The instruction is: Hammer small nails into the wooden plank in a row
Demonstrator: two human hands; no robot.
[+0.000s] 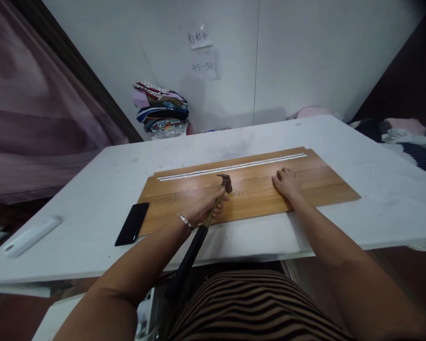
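My left hand (199, 211), with a bracelet on the wrist, is closed around the neck of a hammer (225, 182). The hammer's head hovers just over a wooden board (326, 187), and its black handle runs back toward my lap. A short row of tiny dark dots, maybe nail heads (239, 192), lies on the board just right of the hammer head. My right hand (287, 183) rests on the board with its fingers lying flat, holding nothing. A couple of loose nails (174, 197) lie on the board's left part.
A long white strip (234, 166) runs along the board's far edge. The board lies on a white table (92, 189). A black phone (132, 223) sits by the board's left corner and a white bar-shaped object (31, 235) farther left. Folded cloths (161, 111) are stacked against the wall.
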